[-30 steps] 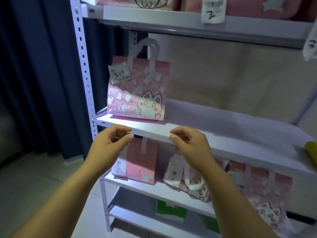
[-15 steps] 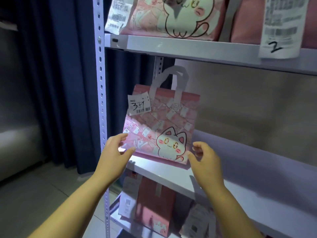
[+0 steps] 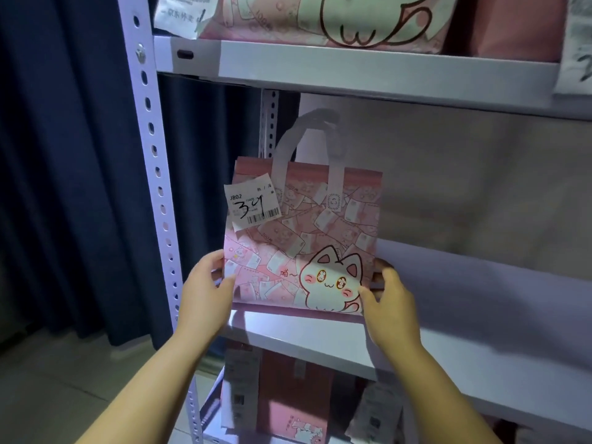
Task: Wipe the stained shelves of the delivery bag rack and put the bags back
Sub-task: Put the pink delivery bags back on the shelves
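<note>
- Both grips are now closing on the pink delivery bag (image 3: 304, 238), where half a second ago they were hovering just short of its lower corners.
- Our left grip (image 3: 205, 290) is pinching the bag's lower left edge, with the thumb lying on the printed front and the fingers tucking behind.
- Our right grip (image 3: 390, 302) is holding the lower right corner, with the thumb pressing beside the cartoon cat (image 3: 333, 283) and the fingers curling round the side edge.
- We are seeing the bag standing upright at the front left corner of the middle shelf (image 3: 464, 315), just beside the perforated upright post (image 3: 153, 155). We cannot tell whether its base is resting on the shelf or hanging just clear of it.
- Its grey handle (image 3: 315, 116) is standing up behind the top rim, and a white paper label (image 3: 253, 206) with a handwritten "34" is hanging tilted at the upper left of the front.
- Along the upper shelf (image 3: 352, 68) more pink bags (image 3: 336, 20) are sitting, with a paper slip (image 3: 177, 14) hanging over its front edge.
- Below the middle shelf, further pink bags (image 3: 288, 389) are standing.
- A dark blue curtain (image 3: 64, 155) is hanging left of the rack, above a pale tiled floor (image 3: 48, 395).
</note>
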### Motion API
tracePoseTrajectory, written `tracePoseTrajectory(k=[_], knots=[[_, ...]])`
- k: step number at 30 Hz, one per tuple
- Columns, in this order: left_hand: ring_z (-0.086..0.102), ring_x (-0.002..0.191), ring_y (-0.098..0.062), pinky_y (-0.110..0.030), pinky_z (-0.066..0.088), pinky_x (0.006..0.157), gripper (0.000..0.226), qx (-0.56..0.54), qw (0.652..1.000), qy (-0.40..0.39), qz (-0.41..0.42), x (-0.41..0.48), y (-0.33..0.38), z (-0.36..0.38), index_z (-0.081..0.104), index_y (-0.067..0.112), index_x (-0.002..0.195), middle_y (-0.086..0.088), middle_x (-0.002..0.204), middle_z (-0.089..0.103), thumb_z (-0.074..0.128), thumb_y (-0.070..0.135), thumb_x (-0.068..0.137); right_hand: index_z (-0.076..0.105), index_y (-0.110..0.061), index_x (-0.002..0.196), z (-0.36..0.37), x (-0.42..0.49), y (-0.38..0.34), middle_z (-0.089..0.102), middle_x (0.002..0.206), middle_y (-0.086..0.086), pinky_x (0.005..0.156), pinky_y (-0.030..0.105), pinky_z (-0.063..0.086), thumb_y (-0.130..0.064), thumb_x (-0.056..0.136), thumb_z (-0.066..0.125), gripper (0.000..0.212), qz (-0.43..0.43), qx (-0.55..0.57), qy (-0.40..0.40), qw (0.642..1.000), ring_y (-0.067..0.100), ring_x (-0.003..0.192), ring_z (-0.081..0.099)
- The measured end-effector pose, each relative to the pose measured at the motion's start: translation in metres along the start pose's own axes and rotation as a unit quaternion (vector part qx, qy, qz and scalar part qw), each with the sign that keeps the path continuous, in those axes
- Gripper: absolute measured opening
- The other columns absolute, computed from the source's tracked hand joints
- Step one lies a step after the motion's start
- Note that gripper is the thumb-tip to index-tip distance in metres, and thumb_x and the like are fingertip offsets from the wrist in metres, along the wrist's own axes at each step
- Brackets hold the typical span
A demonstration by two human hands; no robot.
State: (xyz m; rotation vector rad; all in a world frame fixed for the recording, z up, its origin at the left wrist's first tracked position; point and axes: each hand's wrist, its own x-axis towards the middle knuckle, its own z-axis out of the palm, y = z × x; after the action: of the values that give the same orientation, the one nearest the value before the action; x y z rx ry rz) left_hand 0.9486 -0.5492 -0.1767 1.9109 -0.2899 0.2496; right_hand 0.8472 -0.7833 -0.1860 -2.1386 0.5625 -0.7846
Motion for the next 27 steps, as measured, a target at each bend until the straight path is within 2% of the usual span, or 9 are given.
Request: tracePoseTrajectory(k=[3, 7, 8, 10, 12, 15, 19, 23, 27], knots=[[0.055, 0.087, 0.011, -0.01, 0.041, 0.071, 0.033, -0.024, 1.0, -0.001, 0.005, -0.002, 0.004, 0.002, 0.058, 0.028, 0.111, 0.026, 0.096, 0.059, 0.058, 0.006, 0.086, 0.049, -0.035, 0.115, -0.007, -0.005, 0.002, 0.056, 0.09, -0.024, 0.052, 0.009, 0.045, -0.015, 0.092, 0.053, 0.031, 0.008, 0.024, 0.038, 0.999, 0.003, 0.08, 0.06], [0.056, 0.084, 0.018, -0.007, 0.041, 0.064, 0.032, -0.048, 0.998, -0.026, 0.029, -0.009, 0.012, 0.01, 0.059, 0.032, 0.104, 0.026, 0.091, 0.062, 0.06, 0.006, 0.085, 0.05, -0.038, 0.111, -0.024, -0.015, 0.008, 0.055, 0.087, -0.027, 0.052, 0.012, 0.045, -0.013, 0.092, 0.052, 0.031, 0.018, 0.03, 0.09, 0.995, -0.003, 0.078, 0.058], [0.057, 0.084, 0.016, -0.009, 0.043, 0.066, 0.032, -0.052, 0.998, -0.034, 0.033, -0.011, 0.014, 0.012, 0.06, 0.031, 0.103, 0.025, 0.091, 0.063, 0.06, 0.005, 0.084, 0.051, -0.037, 0.11, -0.03, -0.018, 0.01, 0.055, 0.088, -0.028, 0.051, 0.01, 0.044, -0.011, 0.091, 0.053, 0.032, 0.021, 0.03, 0.101, 0.994, -0.004, 0.079, 0.057], [0.063, 0.084, 0.006, -0.021, 0.053, 0.073, 0.033, -0.066, 0.996, -0.053, 0.036, -0.014, 0.018, 0.017, 0.063, 0.029, 0.1, 0.02, 0.09, 0.067, 0.06, 0.001, 0.081, 0.051, -0.037, 0.108, -0.042, -0.026, 0.015, 0.054, 0.089, -0.029, 0.048, 0.006, 0.043, -0.008, 0.09, 0.055, 0.035, 0.024, 0.033, 0.121, 0.992, -0.006, 0.08, 0.056], [0.065, 0.082, 0.003, -0.031, 0.056, 0.076, 0.036, -0.077, 0.994, -0.073, 0.04, -0.018, 0.023, 0.023, 0.064, 0.032, 0.093, 0.017, 0.088, 0.069, 0.061, -0.001, 0.079, 0.052, -0.034, 0.11, -0.054, -0.033, 0.02, 0.053, 0.091, -0.03, 0.049, 0.006, 0.042, -0.005, 0.089, 0.056, 0.036, 0.032, 0.038, 0.143, 0.989, -0.008, 0.081, 0.054], [0.065, 0.079, 0.004, -0.032, 0.057, 0.075, 0.037, -0.086, 0.99, -0.098, 0.059, -0.027, 0.032, 0.035, 0.064, 0.034, 0.089, 0.016, 0.086, 0.07, 0.063, -0.001, 0.078, 0.053, -0.03, 0.113, -0.073, -0.043, 0.029, 0.055, 0.091, -0.024, 0.059, 0.009, 0.042, -0.005, 0.088, 0.059, 0.036, 0.046, 0.037, 0.171, 0.983, -0.006, 0.083, 0.054], [0.065, 0.078, 0.002, -0.032, 0.057, 0.072, 0.034, -0.097, 0.986, -0.115, 0.069, -0.04, 0.047, 0.055, 0.064, 0.031, 0.087, 0.016, 0.085, 0.07, 0.064, -0.002, 0.078, 0.055, -0.027, 0.113, -0.1, -0.052, 0.042, 0.059, 0.096, -0.012, 0.064, 0.015, 0.044, -0.004, 0.086, 0.06, 0.035, 0.059, 0.032, 0.198, 0.978, 0.004, 0.084, 0.058], [0.066, 0.08, -0.004, -0.033, 0.057, 0.073, 0.032, -0.103, 0.984, -0.13, 0.065, -0.055, 0.06, 0.084, 0.064, 0.028, 0.088, 0.013, 0.086, 0.07, 0.064, -0.003, 0.078, 0.052, -0.034, 0.1, -0.129, -0.055, 0.058, 0.059, 0.09, -0.018, 0.061, 0.01, 0.041, -0.004, 0.085, 0.061, 0.035, 0.061, 0.028, 0.218, 0.974, -0.005, 0.082, 0.056], [0.067, 0.081, -0.005, -0.034, 0.057, 0.073, 0.033, -0.11, 0.984, -0.132, 0.056, -0.068, 0.074, 0.116, 0.064, 0.028, 0.086, 0.013, 0.086, 0.07, 0.064, -0.004, 0.078, 0.051, -0.035, 0.098, -0.159, -0.05, 0.08, 0.058, 0.089, -0.023, 0.058, 0.008, 0.041, -0.005, 0.086, 0.06, 0.034, 0.069, 0.034, 0.216, 0.973, -0.006, 0.084, 0.056]])
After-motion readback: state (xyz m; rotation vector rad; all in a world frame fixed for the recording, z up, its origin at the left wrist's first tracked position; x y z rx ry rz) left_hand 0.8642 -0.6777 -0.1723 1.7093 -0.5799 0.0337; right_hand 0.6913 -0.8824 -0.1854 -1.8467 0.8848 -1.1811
